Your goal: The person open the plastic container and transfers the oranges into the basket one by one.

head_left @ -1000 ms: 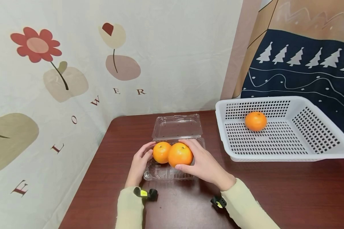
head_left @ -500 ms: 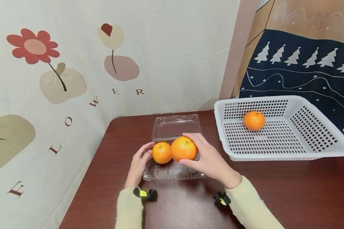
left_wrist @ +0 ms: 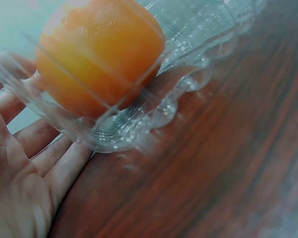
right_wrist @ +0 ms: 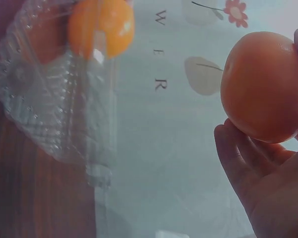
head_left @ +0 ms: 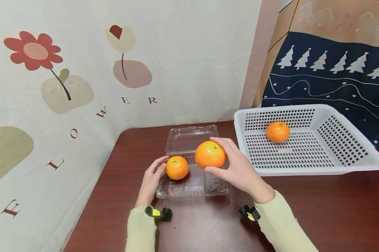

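My right hand [head_left: 240, 169] holds an orange [head_left: 210, 155] up above the right part of a clear plastic clamshell box [head_left: 192, 185]. Thumb and fingers wrap the fruit's right side, and the right wrist view shows this orange [right_wrist: 263, 87] apart from the box. A second orange [head_left: 177, 167] sits in the left part of the box. My left hand [head_left: 151, 180] rests at the box's left side beside that fruit. In the left wrist view its fingers [left_wrist: 64, 158] lie fairly straight against the outside of the clear wall; whether the thumb touches the fruit I cannot tell.
The box lid [head_left: 192, 138] lies folded back behind its base. A white perforated basket [head_left: 303, 172] stands at the right, with another orange [head_left: 277, 132] inside. Printed cloth [head_left: 192, 70] hangs behind the dark red wooden table [head_left: 202, 227].
My right hand has lifted its orange up and to the right, away from the orange in the box. The left hand has stayed almost still at the box's left side.
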The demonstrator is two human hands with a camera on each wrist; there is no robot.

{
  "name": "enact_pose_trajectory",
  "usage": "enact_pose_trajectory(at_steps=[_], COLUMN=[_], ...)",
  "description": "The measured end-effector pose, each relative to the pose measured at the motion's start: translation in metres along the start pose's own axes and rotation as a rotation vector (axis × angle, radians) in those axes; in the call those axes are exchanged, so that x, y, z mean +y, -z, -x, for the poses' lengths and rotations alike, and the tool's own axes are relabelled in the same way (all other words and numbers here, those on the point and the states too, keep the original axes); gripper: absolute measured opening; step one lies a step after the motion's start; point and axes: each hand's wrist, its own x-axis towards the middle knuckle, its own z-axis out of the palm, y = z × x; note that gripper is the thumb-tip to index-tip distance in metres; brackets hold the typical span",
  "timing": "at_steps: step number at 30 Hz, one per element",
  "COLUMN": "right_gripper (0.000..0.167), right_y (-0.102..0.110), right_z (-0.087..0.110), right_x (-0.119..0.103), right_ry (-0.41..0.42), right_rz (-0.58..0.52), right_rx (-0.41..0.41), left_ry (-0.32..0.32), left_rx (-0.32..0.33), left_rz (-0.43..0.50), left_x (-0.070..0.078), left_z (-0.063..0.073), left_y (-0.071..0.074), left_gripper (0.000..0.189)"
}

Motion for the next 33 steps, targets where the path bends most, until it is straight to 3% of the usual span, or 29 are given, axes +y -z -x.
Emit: enact_pose_trajectory(at_steps=[25,33], right_gripper=[0.071,0.069], right_y=[0.04,0.052], right_z=[0.001,0.006], right_x=[0.009,0.01], right_ry=[-0.062,-0.157], right_rz=[-0.019,-0.037], right_rx=[0.12,0.133], left_ry=[0.002,0.008], left_rx=[0.013,0.013], left_rz=[-0.02,-0.032], left_x=[0.0,0.0], left_z=[0.0,0.0], left_y=[0.002,0.002], left_gripper=[0.035,0.035])
